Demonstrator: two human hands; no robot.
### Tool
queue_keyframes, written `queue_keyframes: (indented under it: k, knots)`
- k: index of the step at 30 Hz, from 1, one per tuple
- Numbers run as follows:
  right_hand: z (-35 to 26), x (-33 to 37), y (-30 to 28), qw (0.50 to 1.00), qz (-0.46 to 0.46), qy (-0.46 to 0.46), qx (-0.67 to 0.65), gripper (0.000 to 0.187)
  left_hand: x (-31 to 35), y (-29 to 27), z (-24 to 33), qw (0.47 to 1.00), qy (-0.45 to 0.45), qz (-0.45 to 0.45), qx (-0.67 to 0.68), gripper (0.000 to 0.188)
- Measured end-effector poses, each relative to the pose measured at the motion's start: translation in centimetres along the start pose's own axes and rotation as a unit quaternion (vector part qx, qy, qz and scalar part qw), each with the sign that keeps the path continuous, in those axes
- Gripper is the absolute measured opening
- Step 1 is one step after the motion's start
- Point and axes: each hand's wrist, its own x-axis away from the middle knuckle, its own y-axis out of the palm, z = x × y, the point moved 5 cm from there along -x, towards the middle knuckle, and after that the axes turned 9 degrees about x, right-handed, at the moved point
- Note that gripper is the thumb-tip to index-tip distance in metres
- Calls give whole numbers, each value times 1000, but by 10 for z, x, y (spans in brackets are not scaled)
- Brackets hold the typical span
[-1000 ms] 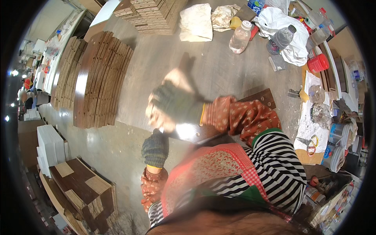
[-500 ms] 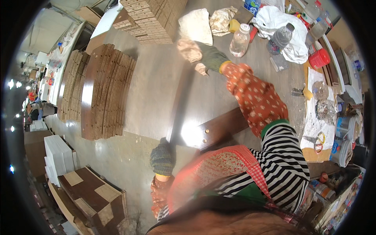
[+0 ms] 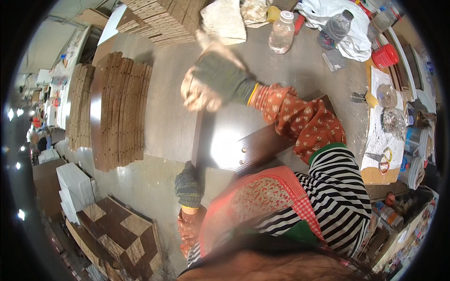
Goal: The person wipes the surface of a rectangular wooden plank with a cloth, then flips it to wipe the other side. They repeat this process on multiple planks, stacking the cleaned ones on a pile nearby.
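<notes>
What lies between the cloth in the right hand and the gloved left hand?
The head view shows a bare stretch of the dark brown board running from the cloth to the left hand.

- The right glove [image 3: 222,75] and the left glove [image 3: 189,187] are dark greenish grey, edged in yellow.
- The cloth [image 3: 197,89] is cream beige.
- The board [image 3: 201,140] is dark brown.
- The right sleeve [image 3: 300,112] is rust-orange with cream flowers.
- The shirt [image 3: 342,187] has black and white stripes.
- The apron [image 3: 262,194] is red, partly flowered, partly checked.

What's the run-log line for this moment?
left hand: gloved, at near end of brown board | right hand: gloved, holding pale cloth over that board | nearby: drilled board, clear bottle, stacked boards
</notes>
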Motion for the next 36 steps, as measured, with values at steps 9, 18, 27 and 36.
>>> queue_keyframes:
  k: [9,18,27,36]
  knots:
    - [106,30,12,967,-44,216,-130,43,-9,-4,3,999,-23,20,40,40]
    - [150,78,-4,948,54,286,-126,77,26,-4,-15,973,-7,-95,210,68]
    - [13,18,-62,994,-26,36,-103,63,49,75,-39,829,-53,194,522,45]
    - [-173,48,-108,948,35,-218,-229,56,49,34,-16,764,170,523,336,48]
